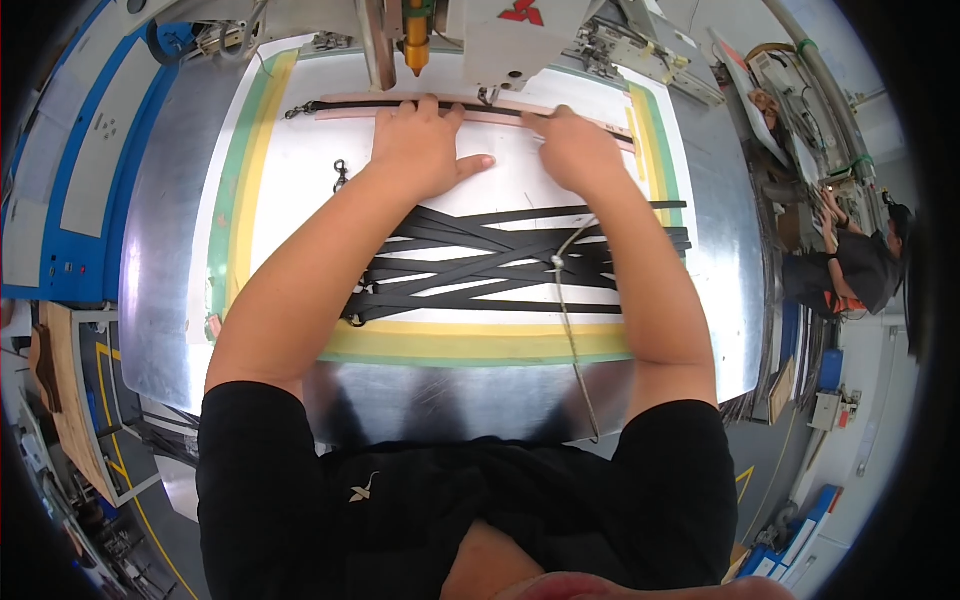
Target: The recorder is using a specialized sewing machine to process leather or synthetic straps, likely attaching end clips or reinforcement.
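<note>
A black strap (pixel 365 105) with a dark metal snap hook (pixel 301 109) at its left end lies along a pink strip (pixel 335 116) on the white work sheet. My left hand (pixel 425 145) rests palm down over the strap, fingertips on it and thumb held out to the side. Farther right, my right hand (pixel 572 150) has its fingers bent, with thumb and forefinger closed at the same strap. Nearer me, several black straps (pixel 480 265) lie crossed in a loose pile. A second snap hook (pixel 341 175) shows beside my left forearm.
Above my hands hang a machine head (pixel 515 45) and a brass-coloured pointed nozzle (pixel 416 45). A thin cord (pixel 566 310) with a knot hangs over the pile. Yellow and green tape (pixel 470 342) borders the sheet on the metal table (pixel 165 260). Another person (pixel 845 265) works at far right.
</note>
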Available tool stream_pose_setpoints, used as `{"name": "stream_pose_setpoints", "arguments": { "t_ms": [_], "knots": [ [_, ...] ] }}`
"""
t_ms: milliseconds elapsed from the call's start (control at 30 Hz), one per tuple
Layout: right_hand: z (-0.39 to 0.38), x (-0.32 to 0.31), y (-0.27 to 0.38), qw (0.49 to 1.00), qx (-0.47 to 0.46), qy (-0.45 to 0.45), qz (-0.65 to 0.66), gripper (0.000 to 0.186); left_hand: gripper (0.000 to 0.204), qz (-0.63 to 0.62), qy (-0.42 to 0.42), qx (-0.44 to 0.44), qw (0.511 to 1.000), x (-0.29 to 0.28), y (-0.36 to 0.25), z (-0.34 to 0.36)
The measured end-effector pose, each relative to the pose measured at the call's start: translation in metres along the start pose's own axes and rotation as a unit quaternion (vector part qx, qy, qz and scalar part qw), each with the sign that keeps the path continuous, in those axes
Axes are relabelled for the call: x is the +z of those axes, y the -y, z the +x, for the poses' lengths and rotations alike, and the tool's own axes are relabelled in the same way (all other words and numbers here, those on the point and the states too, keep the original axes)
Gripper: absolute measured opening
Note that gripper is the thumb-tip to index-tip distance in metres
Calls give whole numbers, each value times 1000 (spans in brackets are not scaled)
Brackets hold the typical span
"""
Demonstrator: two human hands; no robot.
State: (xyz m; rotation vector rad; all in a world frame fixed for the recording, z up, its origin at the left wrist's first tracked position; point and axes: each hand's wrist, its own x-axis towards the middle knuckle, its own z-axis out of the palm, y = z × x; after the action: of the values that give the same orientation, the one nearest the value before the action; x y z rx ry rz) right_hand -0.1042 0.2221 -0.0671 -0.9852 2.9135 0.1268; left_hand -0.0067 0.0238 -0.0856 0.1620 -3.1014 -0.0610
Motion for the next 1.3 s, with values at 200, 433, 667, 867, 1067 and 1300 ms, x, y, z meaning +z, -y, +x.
{"name": "stream_pose_setpoints", "arguments": {
  "t_ms": [200, 433, 667, 867, 1067, 1300],
  "knots": [
    [-14, -10, -45, 996, 72, 46, -4, 55, 86, -7, 22, -14, 1000, -2, 3, 1],
    [-14, -9, -46, 997, 61, 50, -2, 56, 87, -13, 9, 5, 1000, 4, -22, 10],
    [-9, -7, -39, 998, 45, 45, -2, 55, 86, -19, -10, 23, 1000, 10, -44, 18],
    [-10, -6, -37, 999, 14, 32, -18, 53, 84, -23, -45, 36, 998, 18, -60, 25],
    [-13, 0, -45, 1000, -14, 4, -11, 49, 82, -38, -40, 41, 998, 18, -76, 32],
    [-22, 12, -93, 999, 21, 16, -20, 49, 84, -10, -30, 25, 999, 18, -76, 29]
  ]
}}
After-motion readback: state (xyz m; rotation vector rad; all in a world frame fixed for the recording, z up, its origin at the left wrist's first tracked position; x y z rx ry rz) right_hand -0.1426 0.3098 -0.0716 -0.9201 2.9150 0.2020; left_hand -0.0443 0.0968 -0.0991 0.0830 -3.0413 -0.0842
